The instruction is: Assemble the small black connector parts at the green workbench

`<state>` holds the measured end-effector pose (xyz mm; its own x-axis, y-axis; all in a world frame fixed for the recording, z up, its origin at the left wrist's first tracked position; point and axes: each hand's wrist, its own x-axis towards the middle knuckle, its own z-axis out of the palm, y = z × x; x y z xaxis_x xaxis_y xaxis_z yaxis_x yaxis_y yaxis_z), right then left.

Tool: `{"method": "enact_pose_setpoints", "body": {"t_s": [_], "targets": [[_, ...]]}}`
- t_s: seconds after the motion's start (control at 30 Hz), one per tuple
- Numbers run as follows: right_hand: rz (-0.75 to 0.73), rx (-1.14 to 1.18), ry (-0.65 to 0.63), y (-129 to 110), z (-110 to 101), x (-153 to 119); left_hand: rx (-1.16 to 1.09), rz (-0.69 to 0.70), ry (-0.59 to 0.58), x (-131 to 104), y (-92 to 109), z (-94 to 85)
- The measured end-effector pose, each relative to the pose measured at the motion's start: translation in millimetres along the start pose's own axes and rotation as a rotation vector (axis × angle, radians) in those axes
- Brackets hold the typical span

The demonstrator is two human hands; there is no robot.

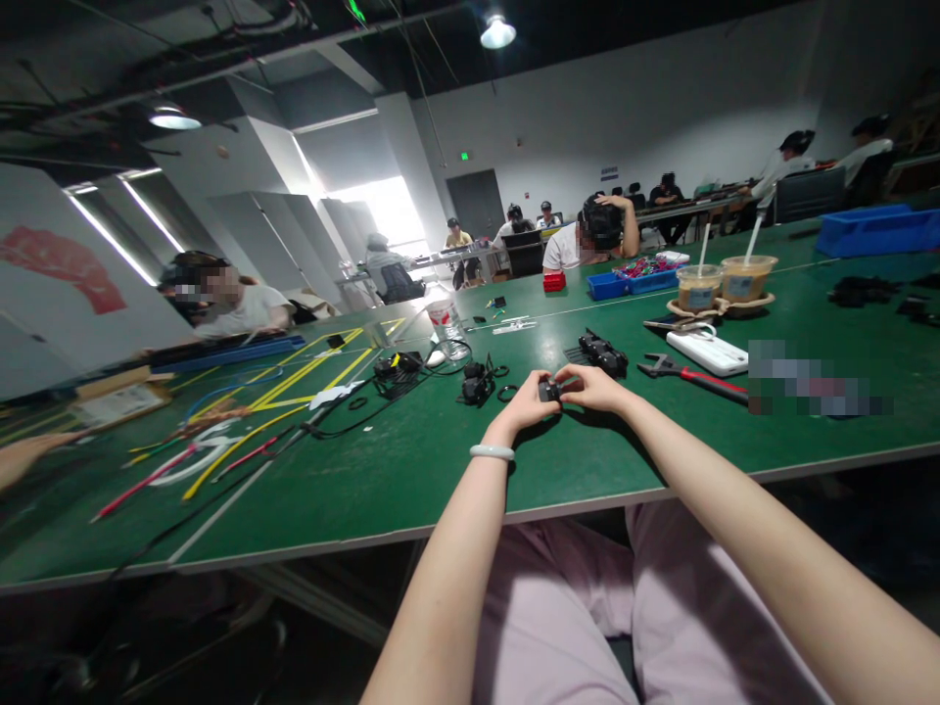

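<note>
a small black part (549,390) sits between the left hand (526,404) and the right hand (594,388), just above or on the green table (411,470), near its front edge; which, i cannot tell. the fingers of both hands are drawn in narrow, holding it from either side. they cover much of it, and it is too small to tell its long axis or which way it points. just left of the hands lie a black ring (506,394) and a black assembly (477,384); another black unit (602,354) lies beyond the right hand. farther right are a red-and-black wrench (694,375), a white phone (707,352) and two drinks in a carrier (724,307). yellow wires (235,443) spread over the left side. beyond, people sit at other tables in a pale-walled room under a dark ceiling with lit lamps (497,33).
</note>
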<state>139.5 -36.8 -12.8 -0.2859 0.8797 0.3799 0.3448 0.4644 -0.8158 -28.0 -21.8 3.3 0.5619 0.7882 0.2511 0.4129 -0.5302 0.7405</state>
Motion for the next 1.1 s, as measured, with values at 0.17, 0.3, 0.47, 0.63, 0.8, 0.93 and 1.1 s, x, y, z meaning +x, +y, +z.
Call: {"method": "enact_pose_setpoints", "body": {"t_s": [0.17,0.3,0.47,0.63,0.8,0.93,1.1], "targets": [[-0.013,-0.012,-0.012,1.5,0.4,1.0,0.016,0.016,0.004,0.0,-3.2,0.1],[-0.008,-0.040,0.000,1.7,1.0,0.5,0.005,0.015,-0.021,0.1,-3.2,-0.6],[-0.015,-0.046,-0.005,4.3,1.4,0.5,0.003,-0.005,-0.032,-0.1,-1.7,-1.4],[-0.023,-0.058,0.000,7.4,1.2,1.9,0.003,-0.019,-0.022,-0.2,-0.9,-0.4],[-0.006,-0.074,0.003,4.6,-0.1,1.7,-0.002,-0.006,-0.018,0.5,-1.4,-0.3],[0.011,-0.077,-0.003,1.9,-1.6,1.8,-0.001,-0.003,-0.017,0.3,-1.8,-0.9],[0.002,-0.100,0.010,4.8,-1.2,5.1,0.013,0.003,-0.023,0.1,-3.8,-1.8]]}}
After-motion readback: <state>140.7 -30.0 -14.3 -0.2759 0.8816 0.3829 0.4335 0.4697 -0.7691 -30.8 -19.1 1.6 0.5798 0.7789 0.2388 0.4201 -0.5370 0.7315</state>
